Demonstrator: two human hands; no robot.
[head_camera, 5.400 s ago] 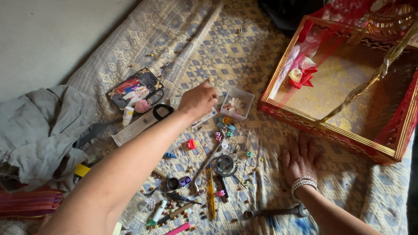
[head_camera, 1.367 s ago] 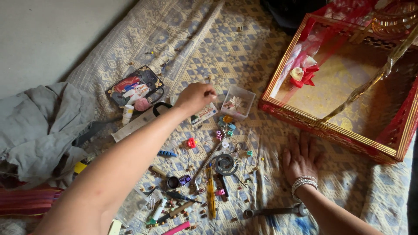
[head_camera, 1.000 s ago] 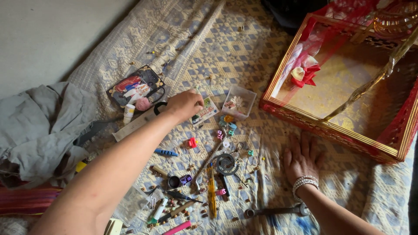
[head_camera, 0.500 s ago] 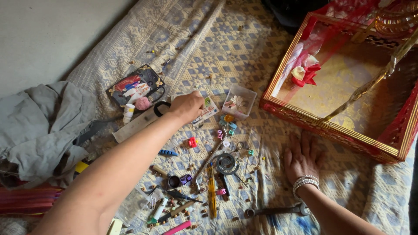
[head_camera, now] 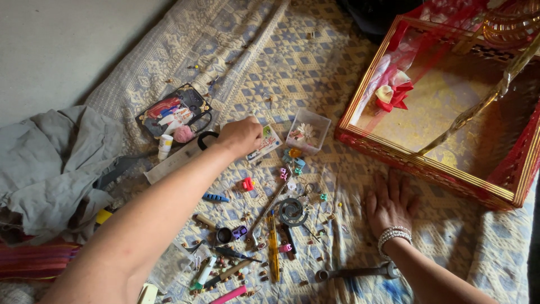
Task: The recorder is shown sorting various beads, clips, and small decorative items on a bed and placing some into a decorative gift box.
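My left hand (head_camera: pixel 240 135) reaches across the patterned mat (head_camera: pixel 315 62), knuckles up and fingers curled under. It rests between a black scissors handle (head_camera: pixel 205 139) and a small printed card (head_camera: pixel 266 144); whether it grips anything is hidden. A small clear plastic box (head_camera: pixel 307 131) stands just right of the card. My right hand (head_camera: pixel 389 203), with a beaded bracelet at the wrist, lies flat and open on the mat in front of the red and gold basket (head_camera: pixel 394 149). Between the hands lie several small bits: a red piece (head_camera: pixel 246 184), a blue piece (head_camera: pixel 215 197), a round metal coil (head_camera: pixel 291 211).
A black tray (head_camera: pixel 170 111) of small items sits left of my left hand, with a white tube (head_camera: pixel 164 147) beside it. Grey cloth (head_camera: pixel 50 163) is bunched at the left. A metal tool (head_camera: pixel 354 273) and a yellow stick (head_camera: pixel 273 247) lie near the front edge.
My left hand has slid left, from beside the clear box to the scissors handle and card. My right hand has stayed flat on the mat.
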